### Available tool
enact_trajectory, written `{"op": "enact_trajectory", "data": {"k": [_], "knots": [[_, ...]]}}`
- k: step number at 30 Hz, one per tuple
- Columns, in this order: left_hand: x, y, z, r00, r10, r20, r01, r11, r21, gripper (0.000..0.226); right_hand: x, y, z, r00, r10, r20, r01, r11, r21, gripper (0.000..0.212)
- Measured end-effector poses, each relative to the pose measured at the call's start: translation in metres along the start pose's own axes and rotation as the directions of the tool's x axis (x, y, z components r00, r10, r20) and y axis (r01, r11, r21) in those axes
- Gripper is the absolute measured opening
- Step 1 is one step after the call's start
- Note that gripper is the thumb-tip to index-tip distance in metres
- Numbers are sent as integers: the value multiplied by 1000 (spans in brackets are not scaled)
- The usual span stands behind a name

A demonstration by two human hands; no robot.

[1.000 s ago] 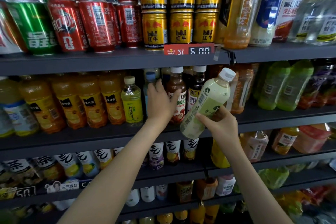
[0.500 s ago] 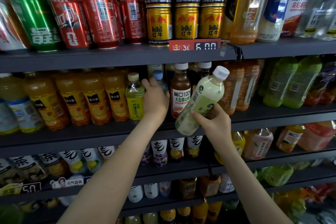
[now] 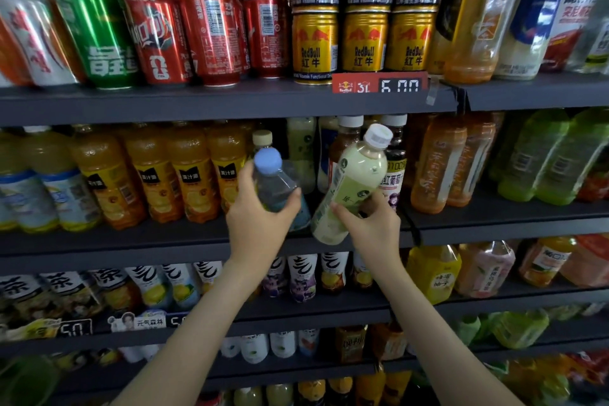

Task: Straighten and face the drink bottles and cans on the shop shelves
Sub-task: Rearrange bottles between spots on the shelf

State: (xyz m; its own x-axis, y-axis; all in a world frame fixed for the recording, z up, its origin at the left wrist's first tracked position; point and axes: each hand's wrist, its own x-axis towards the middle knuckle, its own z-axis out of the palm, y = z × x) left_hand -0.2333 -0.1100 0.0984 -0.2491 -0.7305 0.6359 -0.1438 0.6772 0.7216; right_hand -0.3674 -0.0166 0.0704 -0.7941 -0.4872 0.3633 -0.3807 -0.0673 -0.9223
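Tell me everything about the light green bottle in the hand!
The light green bottle looks like plastic and is full of a milky pale green drink. Its white ribbed cap is screwed on. Its label shows small dark round marks and a barcode. It tilts, cap up and to the right, in front of the second shelf. The right hand grips its lower half.
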Motion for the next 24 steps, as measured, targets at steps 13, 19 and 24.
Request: {"op": "enact_trajectory", "data": {"k": [13,19,24], "knots": [[16,-10,-72,989,-144,-41,144,990,-5,69,23,-7,87,989,-145,35,148,922,-357,77],[12,-19,-79,981,-194,-11,194,981,-6,65,6,11,89,972,-230,48,227,867,-443,79],[12,-14,-82,973,-228,25,228,974,-4,67,19,3,97,979,-176,107,205,815,-542,78]]}}
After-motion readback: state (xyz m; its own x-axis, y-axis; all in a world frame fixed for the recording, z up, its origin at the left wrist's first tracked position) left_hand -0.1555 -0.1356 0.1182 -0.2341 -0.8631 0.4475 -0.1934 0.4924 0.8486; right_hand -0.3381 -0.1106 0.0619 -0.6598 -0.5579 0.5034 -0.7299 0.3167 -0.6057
